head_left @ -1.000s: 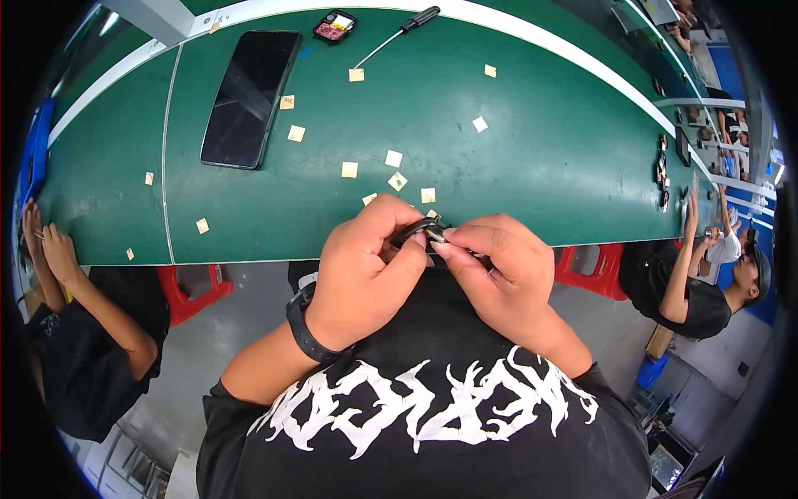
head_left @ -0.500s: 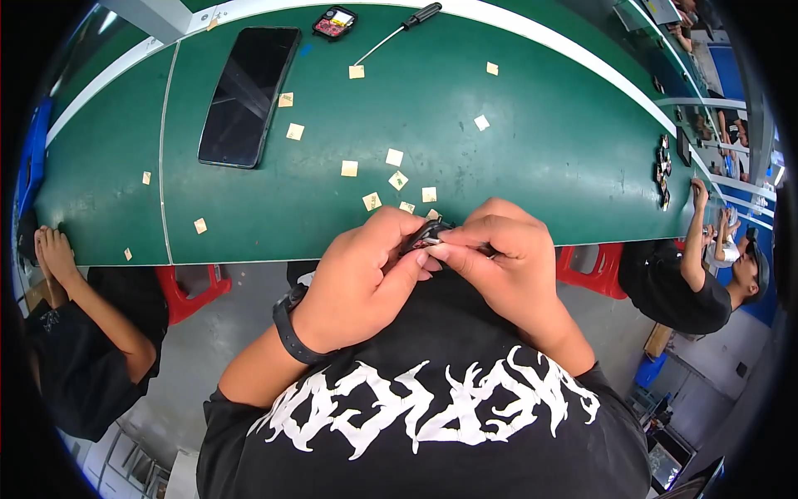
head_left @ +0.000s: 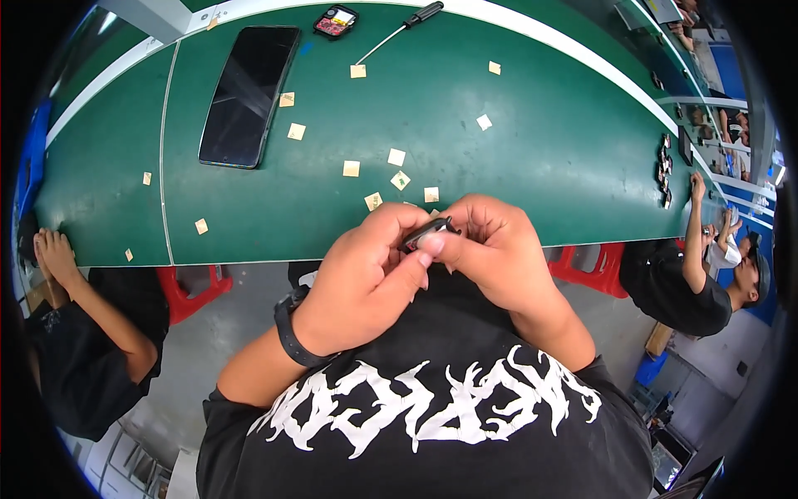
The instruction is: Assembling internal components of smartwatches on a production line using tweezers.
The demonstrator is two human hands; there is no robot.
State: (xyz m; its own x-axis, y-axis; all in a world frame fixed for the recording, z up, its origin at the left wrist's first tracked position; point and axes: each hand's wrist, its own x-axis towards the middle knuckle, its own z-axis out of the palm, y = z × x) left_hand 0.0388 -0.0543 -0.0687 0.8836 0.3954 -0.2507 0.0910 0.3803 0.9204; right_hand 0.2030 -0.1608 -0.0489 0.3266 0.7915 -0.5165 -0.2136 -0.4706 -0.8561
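Note:
Just off the table's near edge, my left hand [head_left: 349, 291] grips a small black device housing [head_left: 420, 235] between thumb and fingers. The thumb of my right hand [head_left: 503, 262] presses on the housing's face, with its fingers curled behind. A dark, thin end of the piece sticks out at the right, by the right index finger. Much of the housing is covered by fingers, so its inside cannot be made out.
On the green table [head_left: 549, 166] lie a black smartphone [head_left: 249, 96], an open black device with a red board [head_left: 336, 22], a screwdriver [head_left: 407, 28] and several small cream paper squares [head_left: 352, 169]. Other people sit left and right, beside red stools [head_left: 193, 293].
My right hand has shifted slightly left, and its thumb has moved from the housing's right end onto its face. The left hand has hardly moved.

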